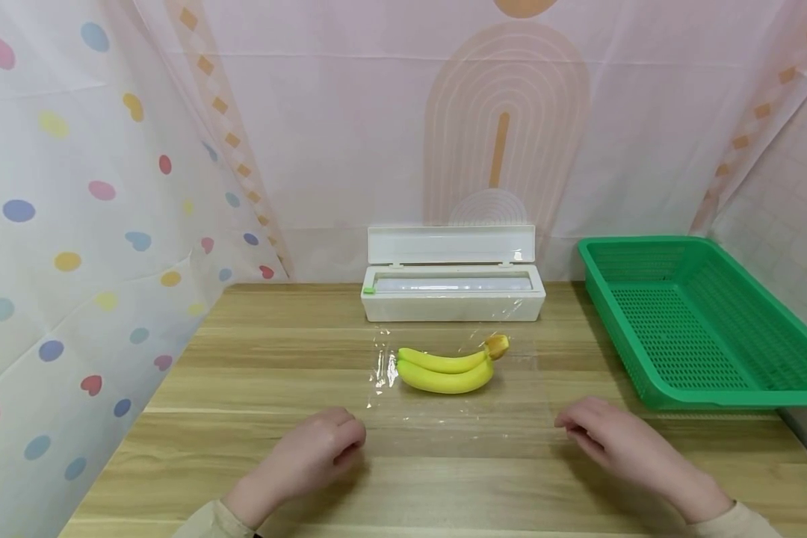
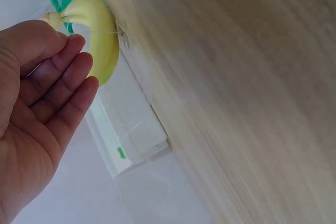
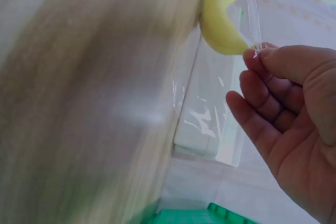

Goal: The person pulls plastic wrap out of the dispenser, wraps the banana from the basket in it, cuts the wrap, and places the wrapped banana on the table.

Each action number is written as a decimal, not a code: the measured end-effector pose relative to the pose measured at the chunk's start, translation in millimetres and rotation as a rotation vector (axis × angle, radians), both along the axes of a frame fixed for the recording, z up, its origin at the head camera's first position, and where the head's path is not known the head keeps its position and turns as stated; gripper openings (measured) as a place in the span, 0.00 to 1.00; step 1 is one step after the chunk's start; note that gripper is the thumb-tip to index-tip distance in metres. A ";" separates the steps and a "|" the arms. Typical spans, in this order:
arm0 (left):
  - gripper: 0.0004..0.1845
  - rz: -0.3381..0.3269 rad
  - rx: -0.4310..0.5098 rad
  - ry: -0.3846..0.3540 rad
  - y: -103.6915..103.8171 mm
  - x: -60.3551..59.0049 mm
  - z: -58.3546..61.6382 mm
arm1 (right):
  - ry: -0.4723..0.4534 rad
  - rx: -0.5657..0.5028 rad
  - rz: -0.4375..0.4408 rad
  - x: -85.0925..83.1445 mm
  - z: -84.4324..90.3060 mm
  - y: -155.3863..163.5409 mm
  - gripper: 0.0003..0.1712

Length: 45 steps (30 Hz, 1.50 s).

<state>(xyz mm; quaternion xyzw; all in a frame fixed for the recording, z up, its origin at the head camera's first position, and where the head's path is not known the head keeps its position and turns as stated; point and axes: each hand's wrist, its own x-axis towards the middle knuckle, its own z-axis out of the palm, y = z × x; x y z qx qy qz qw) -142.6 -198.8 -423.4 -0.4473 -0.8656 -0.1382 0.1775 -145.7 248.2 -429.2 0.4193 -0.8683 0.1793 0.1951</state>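
Two joined yellow bananas (image 1: 447, 372) lie on a sheet of clear plastic wrap (image 1: 444, 427) in the middle of the table, stem to the right. The wrap runs toward me from the white wrap dispenser (image 1: 453, 308), whose lid stands up. My left hand (image 1: 319, 452) is at the wrap's near left corner, thumb and index fingertips together on its edge. At the near right corner, my right hand (image 1: 612, 441) pinches the film; in the right wrist view, gathered film shows between the thumb and index finger (image 3: 253, 60), the other fingers loosely bent.
A green plastic basket (image 1: 659, 396) stands at the table's right side. Behind the dispenser hangs a pale patterned cloth (image 1: 336, 149), and a dotted cloth (image 1: 107, 246) covers the left side. A small green slider (image 1: 369, 291) sits at the dispenser's left end.
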 end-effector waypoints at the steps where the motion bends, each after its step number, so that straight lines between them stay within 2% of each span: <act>1: 0.18 0.002 0.011 0.002 -0.2 -0.3 0.5 | 0.009 -0.005 -0.001 -0.5 0.5 0.3 0.14; 3: 0.17 0.011 0.032 0.005 -0.7 -0.7 1.2 | 0.030 -0.016 -0.004 -1.7 1.6 0.4 0.02; 6: 0.17 0.028 0.060 0.001 -1.1 -1.7 2.3 | 0.056 -0.046 -0.010 -3.4 3.7 -0.2 0.21; 8: 0.17 0.033 0.082 -0.002 -1.2 -2.5 3.5 | 0.068 -0.066 -0.017 -4.5 5.0 -0.8 0.29; 24: 0.16 0.036 0.172 0.043 -1.2 -15.7 12.0 | 0.127 -0.128 -0.081 -11.7 19.3 -4.6 0.29; 29: 0.16 0.032 0.181 0.052 -0.7 -22.2 17.3 | 0.125 -0.139 -0.075 -15.1 24.1 -4.2 0.28; 38: 0.14 0.020 0.205 0.112 -0.9 -30.2 24.7 | 0.145 -0.148 -0.075 -21.4 35.0 -4.6 0.28; 40: 0.14 0.016 0.213 0.128 -1.0 -31.9 26.0 | 0.134 -0.147 -0.077 -22.5 37.4 -4.2 0.21; 42: 0.14 0.014 0.217 0.141 -1.0 -33.8 27.1 | 0.124 -0.146 -0.080 -23.5 39.6 -4.0 0.10; 45: 0.14 0.015 0.217 0.148 -0.7 -35.9 29.4 | 0.126 -0.145 -0.082 -25.0 41.8 -3.8 0.07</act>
